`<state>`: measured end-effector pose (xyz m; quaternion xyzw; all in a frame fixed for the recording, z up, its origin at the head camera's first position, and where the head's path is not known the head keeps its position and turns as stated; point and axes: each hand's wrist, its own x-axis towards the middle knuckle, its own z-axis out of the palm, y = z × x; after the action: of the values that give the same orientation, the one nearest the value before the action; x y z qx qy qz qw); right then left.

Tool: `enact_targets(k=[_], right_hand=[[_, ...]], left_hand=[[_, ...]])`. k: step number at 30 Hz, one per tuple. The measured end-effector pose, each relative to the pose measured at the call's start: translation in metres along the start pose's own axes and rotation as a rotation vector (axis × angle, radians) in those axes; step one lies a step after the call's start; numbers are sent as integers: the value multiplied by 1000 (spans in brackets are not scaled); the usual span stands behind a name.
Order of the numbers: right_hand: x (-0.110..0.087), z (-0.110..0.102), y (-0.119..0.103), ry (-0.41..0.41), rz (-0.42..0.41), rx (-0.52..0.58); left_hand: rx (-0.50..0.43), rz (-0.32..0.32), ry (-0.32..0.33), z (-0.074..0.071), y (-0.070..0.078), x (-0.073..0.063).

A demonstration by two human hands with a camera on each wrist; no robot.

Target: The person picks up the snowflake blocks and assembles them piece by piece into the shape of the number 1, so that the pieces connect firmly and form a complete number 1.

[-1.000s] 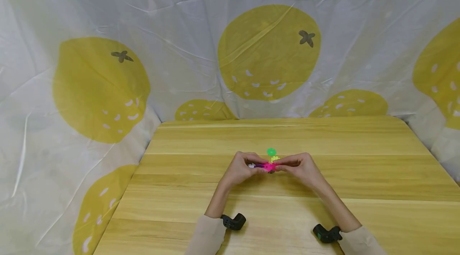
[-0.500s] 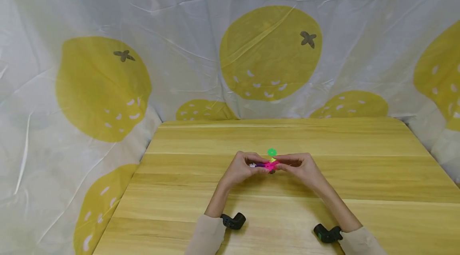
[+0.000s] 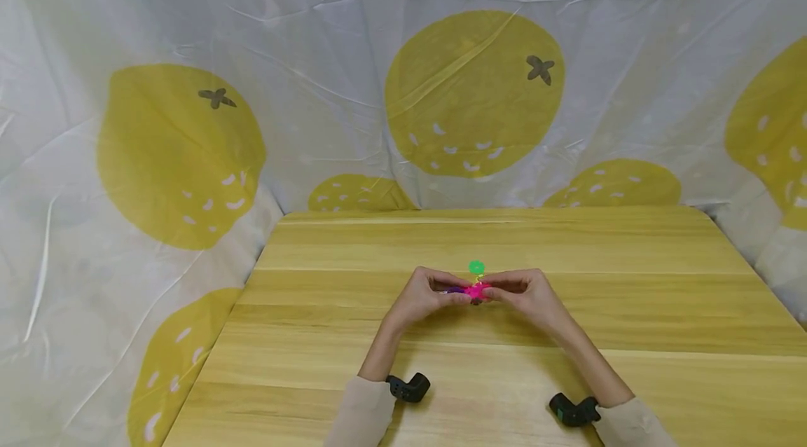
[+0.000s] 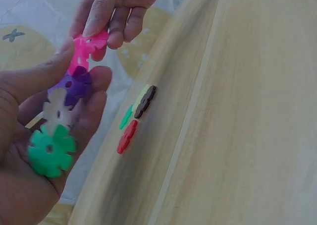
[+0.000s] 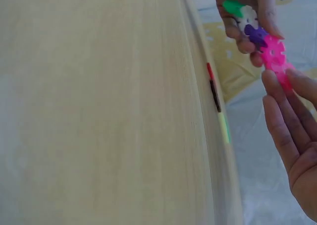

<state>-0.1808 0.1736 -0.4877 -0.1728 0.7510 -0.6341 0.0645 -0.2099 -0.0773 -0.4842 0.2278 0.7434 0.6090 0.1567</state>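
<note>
Between my hands is a row of flower-shaped interlocking plastic discs, held above the table. In the left wrist view it runs from a green disc [image 4: 51, 150] through a white disc [image 4: 57, 108] and a purple disc [image 4: 74, 85] to pink discs [image 5: 272, 52] at the far end. My left hand [image 3: 424, 296] pinches the row around the purple and nearer pink discs, with the green end over its palm. My right hand [image 3: 531, 291] pinches the outermost pink disc between thumb and fingers. Fingers partly hide the joint between the pink discs.
Loose discs lie on the wooden table [image 3: 315, 335] beyond the hands: a green disc [image 3: 476, 267], a yellow disc [image 4: 141, 97], a dark disc [image 4: 145, 102] and a red disc [image 4: 127, 137]. A lemon-print cloth [image 3: 340, 118] hangs behind the table.
Both hands stay nearly in place, still gripping the row. The white disc by my left hand shows less than before, as the row has turned slightly.
</note>
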Motion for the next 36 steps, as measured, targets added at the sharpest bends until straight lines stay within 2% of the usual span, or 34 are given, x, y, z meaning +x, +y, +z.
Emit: enact_targets(k=[4,8,11,14,17,19,23,28,32,36], right_hand=[[1,-2,1,-20,30,5],[2,-2,1,-24,61,62],[3,0,2,1,98,137],[4,4,2,29,120,185],[5,8,2,49,138,191],[6,10,2,65,143,177],[6,13,2,108,146,154],[7,17,2,140,145,195],[8,19,4,132,139,207],[10,16,3,110,170,201]], left_hand=[[-24,-57,-29,-1,-1,-1],[75,-69,-40,-2,2,-3],[178,-42,-20,-1,7,-4],[301,14,23,2,12,-3],[410,78,70,8,17,-1],[446,106,93,11,19,0],[421,124,112,15,19,2],[396,144,140,17,15,3],[372,169,163,16,11,3],[358,179,179,12,9,4]])
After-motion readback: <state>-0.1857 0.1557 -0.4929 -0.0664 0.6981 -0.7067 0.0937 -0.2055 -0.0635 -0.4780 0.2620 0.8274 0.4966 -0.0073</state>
